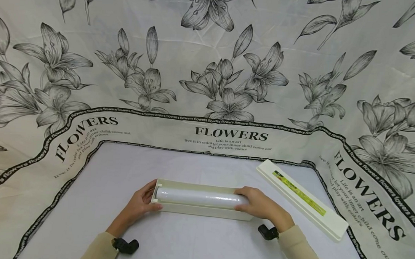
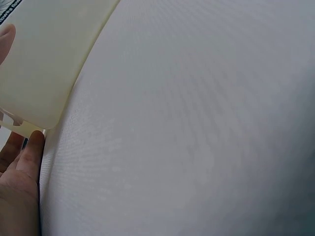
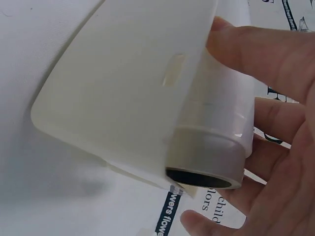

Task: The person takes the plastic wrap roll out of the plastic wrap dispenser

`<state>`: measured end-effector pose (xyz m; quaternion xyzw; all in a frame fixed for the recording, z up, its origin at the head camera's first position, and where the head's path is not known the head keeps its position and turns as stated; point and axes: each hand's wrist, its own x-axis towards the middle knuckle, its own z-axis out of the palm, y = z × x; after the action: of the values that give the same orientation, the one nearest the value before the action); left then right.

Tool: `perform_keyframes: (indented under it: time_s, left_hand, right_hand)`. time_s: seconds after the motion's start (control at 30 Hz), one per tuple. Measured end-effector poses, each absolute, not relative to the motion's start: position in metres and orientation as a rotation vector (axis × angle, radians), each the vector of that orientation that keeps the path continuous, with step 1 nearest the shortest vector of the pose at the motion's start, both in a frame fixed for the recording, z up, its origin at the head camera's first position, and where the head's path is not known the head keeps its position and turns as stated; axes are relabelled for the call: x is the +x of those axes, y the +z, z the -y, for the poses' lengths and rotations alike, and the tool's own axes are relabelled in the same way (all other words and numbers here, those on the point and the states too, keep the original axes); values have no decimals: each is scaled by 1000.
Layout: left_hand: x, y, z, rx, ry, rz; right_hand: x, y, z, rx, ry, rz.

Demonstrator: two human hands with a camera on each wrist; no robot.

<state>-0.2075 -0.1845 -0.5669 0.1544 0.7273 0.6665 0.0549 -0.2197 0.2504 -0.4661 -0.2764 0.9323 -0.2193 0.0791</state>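
1. Nearest: left hand [image 1: 139, 203] curled round the left end of the white box [image 1: 197, 210], thumb on the front wall. Good anchor; best to hold steady here, without squeezing the walls inward.
2. Right hand [image 1: 261, 203] grips the right end of the plastic wrap roll [image 1: 198, 196], thumb and fingers on opposite sides.
3. Roll lies lengthwise along the box, left end inside; right wrist view shows the hollow end [image 3: 199, 178] proud of the wall. Going in or out: cannot tell. Either way, a slow, level move looks wise; a tilted roll could jam.
4. Farther, right: lid [image 1: 301, 199], labelled, flat on the white tabletop, apart from the box. Probably fine left there.
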Motion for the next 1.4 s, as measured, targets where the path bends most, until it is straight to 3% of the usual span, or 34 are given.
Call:
perform_keyframes:
  time_s: [1.4]
  left_hand:
    - [-206, -564, 184, 447, 2008, -2209]
  right_hand:
    - [-209, -464, -249, -774, -882, -2848]
